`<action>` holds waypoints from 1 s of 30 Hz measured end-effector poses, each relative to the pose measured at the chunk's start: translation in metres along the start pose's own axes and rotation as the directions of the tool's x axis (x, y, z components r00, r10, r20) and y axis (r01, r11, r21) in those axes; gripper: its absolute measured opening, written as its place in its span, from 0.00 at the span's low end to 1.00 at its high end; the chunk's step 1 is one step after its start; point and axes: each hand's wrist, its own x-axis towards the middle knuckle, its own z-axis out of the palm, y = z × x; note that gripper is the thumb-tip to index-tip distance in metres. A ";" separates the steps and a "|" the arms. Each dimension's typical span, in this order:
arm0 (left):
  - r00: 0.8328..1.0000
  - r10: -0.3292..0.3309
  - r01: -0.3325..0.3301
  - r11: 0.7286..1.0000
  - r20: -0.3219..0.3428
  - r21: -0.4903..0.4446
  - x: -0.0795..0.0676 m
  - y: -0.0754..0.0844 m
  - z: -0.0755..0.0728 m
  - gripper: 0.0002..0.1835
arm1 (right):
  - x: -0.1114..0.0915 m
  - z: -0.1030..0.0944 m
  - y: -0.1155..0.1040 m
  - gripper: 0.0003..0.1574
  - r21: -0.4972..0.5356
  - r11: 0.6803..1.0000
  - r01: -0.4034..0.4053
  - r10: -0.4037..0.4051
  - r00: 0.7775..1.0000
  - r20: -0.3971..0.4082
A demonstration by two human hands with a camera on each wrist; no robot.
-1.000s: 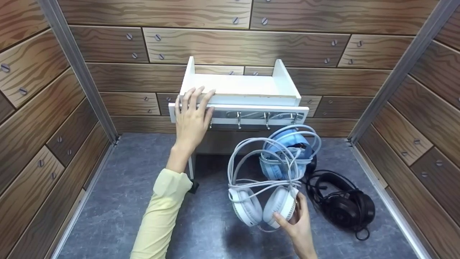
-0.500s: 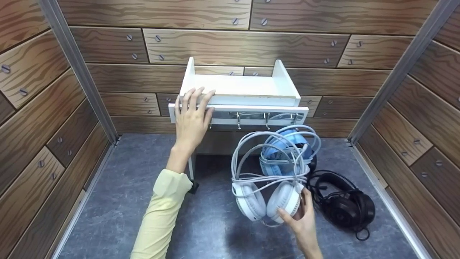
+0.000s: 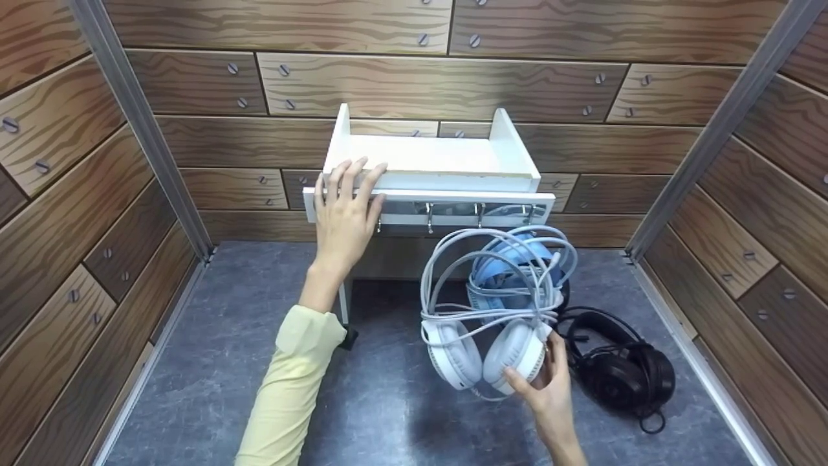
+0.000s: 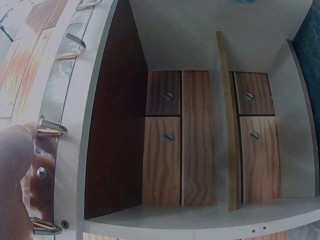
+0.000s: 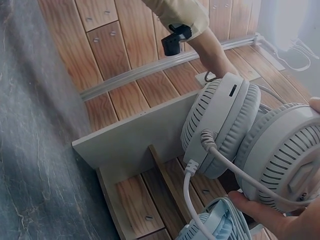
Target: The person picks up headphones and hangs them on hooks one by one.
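Observation:
My right hand (image 3: 550, 398) grips the right ear cup of white headphones (image 3: 455, 356), thumb on the inner side, fingers behind. Their pale cable is looped in a bundle over the headband, and both cups hang lowest, in front of the shelf. My left hand (image 3: 344, 217) rests on the top front edge of a white shelf unit (image 3: 420, 152), fingers extended over it. Below that edge runs a metal strip with several hooks (image 3: 429, 217); in the left wrist view, the thumb (image 4: 17, 145) lies by one hook. Blue headphones (image 3: 495, 268) are partly hidden behind the white pair.
Black headphones (image 3: 621, 382) lie on the dark grey floor (image 3: 213, 362) at the right. Wood-patterned panels (image 3: 420, 77) stand behind and at both sides. In the left wrist view, the shelf's underside has an upright divider (image 4: 227, 120).
My right hand has carried the white headphones slightly rightward and up toward the hook strip, so they overlap the blue pair more. The left hand keeps its place on the shelf.

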 end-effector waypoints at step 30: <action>1.000 -0.007 0.007 1.000 0.006 -0.007 0.000 0.001 0.000 0.23 | 0.009 -0.002 0.010 0.49 -0.047 0.997 -0.067 0.066 0.997 -0.028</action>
